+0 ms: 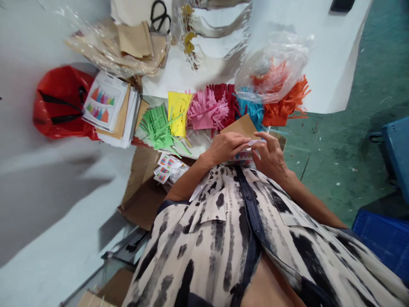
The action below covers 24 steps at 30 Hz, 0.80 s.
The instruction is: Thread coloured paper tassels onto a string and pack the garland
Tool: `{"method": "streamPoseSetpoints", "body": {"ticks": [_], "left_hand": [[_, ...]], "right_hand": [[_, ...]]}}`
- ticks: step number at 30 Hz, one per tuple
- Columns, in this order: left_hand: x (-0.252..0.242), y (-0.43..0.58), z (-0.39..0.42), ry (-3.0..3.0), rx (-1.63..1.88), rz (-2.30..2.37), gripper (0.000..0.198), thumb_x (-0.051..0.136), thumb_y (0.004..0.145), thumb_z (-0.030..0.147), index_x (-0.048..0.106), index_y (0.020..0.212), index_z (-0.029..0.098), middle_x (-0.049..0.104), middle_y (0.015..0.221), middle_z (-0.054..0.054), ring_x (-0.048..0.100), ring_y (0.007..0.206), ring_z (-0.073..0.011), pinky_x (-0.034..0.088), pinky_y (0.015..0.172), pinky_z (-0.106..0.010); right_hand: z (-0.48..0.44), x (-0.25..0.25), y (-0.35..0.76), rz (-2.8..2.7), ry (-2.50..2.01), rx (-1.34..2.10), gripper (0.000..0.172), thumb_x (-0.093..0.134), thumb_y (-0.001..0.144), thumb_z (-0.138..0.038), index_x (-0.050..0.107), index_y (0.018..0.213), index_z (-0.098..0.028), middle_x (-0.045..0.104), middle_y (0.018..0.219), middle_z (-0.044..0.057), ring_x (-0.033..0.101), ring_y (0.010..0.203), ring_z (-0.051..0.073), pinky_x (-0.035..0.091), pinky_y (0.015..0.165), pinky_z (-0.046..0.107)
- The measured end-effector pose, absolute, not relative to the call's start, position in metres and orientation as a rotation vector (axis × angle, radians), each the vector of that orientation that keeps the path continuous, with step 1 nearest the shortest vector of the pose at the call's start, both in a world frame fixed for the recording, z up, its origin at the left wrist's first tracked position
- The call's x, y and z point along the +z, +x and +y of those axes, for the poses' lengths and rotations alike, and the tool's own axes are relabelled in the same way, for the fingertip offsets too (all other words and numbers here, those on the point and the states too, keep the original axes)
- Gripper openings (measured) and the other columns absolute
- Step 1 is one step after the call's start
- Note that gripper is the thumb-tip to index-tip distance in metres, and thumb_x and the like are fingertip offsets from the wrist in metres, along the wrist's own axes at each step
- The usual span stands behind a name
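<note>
My left hand (225, 147) and my right hand (270, 155) meet close to my chest, fingers pinched on a small clear packet (252, 145) with a brown card (243, 126) behind it. Just beyond them lies a row of fringed paper bundles: green (158, 128), yellow (179, 111), pink (206, 111), dark red (225, 94), blue (252, 108) and orange (284, 106).
A clear plastic bag (275, 68) lies over the orange fringe. Printed cards (105, 102) are stacked at left beside a red bag (60, 102). Scissors (159, 16) and brown paper (134, 40) lie further off. A cardboard box (143, 187) sits below; blue crates (394, 149) stand at right.
</note>
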State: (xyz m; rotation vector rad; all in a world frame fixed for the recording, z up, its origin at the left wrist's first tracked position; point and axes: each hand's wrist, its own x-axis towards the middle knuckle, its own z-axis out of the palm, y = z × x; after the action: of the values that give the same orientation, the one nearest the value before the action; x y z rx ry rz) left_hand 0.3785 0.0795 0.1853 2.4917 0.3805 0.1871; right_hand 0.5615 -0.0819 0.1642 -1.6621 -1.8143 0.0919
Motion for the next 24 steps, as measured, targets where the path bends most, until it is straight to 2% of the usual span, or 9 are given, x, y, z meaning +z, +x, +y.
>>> {"method": "streamPoseSetpoints", "body": {"ticks": [3,6,9,11,18,21,24], "left_hand": [[0.197,0.388,0.088,2.478,0.096,0.333,0.033,0.057,0.113,0.038,0.084,0.124,0.023,0.083,0.111,-0.007,0.078,0.099,-0.0179,0.051,0.077,-0.027],[0.208,0.399,0.094,2.598,-0.055,0.255,0.023,0.068,0.106,0.032,0.087,0.113,0.021,0.081,0.095,-0.007,0.075,0.084,-0.0188,0.040,0.063,-0.028],[0.218,0.408,0.093,2.695,-0.160,0.201,0.018,0.069,0.102,0.023,0.086,0.100,0.017,0.077,0.086,-0.008,0.070,0.075,-0.0188,0.034,0.060,-0.030],[0.222,0.410,0.089,2.726,-0.163,0.184,0.021,0.065,0.103,0.021,0.084,0.096,0.015,0.075,0.081,-0.009,0.069,0.072,-0.0188,0.033,0.060,-0.031],[0.217,0.401,0.077,2.775,-0.093,0.259,0.033,0.050,0.112,0.027,0.082,0.112,0.017,0.078,0.091,-0.009,0.071,0.076,-0.0192,0.036,0.061,-0.029],[0.210,0.397,0.074,2.711,-0.058,0.298,0.034,0.050,0.113,0.029,0.082,0.114,0.019,0.080,0.095,-0.010,0.073,0.079,-0.0184,0.043,0.064,-0.028],[0.201,0.393,0.072,2.650,0.010,0.363,0.033,0.053,0.114,0.035,0.081,0.126,0.023,0.083,0.108,-0.009,0.077,0.088,-0.0169,0.048,0.069,-0.025]], "right_hand": [[-0.085,0.164,0.559,-1.741,-1.652,0.135,0.025,0.064,0.098,-0.012,0.057,0.118,-0.027,0.060,0.151,0.014,0.065,0.138,0.033,0.064,0.107,0.058],[-0.088,0.164,0.561,-1.667,-1.622,0.159,0.032,0.067,0.097,-0.013,0.056,0.123,-0.027,0.058,0.151,0.015,0.063,0.141,0.033,0.065,0.108,0.059],[-0.090,0.164,0.563,-1.622,-1.588,0.187,0.040,0.071,0.094,-0.014,0.054,0.128,-0.027,0.058,0.150,0.016,0.062,0.140,0.034,0.067,0.107,0.060],[-0.092,0.163,0.564,-1.596,-1.577,0.209,0.042,0.073,0.093,-0.015,0.053,0.128,-0.027,0.058,0.149,0.016,0.063,0.139,0.034,0.067,0.107,0.060],[-0.093,0.158,0.559,-1.579,-1.625,0.086,0.036,0.071,0.097,-0.015,0.056,0.127,-0.028,0.062,0.145,0.013,0.065,0.136,0.031,0.066,0.106,0.055],[-0.095,0.154,0.557,-1.610,-1.623,-0.038,0.032,0.071,0.098,-0.014,0.059,0.125,-0.027,0.066,0.141,0.013,0.069,0.130,0.029,0.067,0.103,0.049],[-0.099,0.147,0.554,-1.597,-1.629,-0.068,0.032,0.070,0.098,-0.013,0.061,0.124,-0.027,0.066,0.141,0.013,0.069,0.130,0.029,0.067,0.104,0.050]]}}
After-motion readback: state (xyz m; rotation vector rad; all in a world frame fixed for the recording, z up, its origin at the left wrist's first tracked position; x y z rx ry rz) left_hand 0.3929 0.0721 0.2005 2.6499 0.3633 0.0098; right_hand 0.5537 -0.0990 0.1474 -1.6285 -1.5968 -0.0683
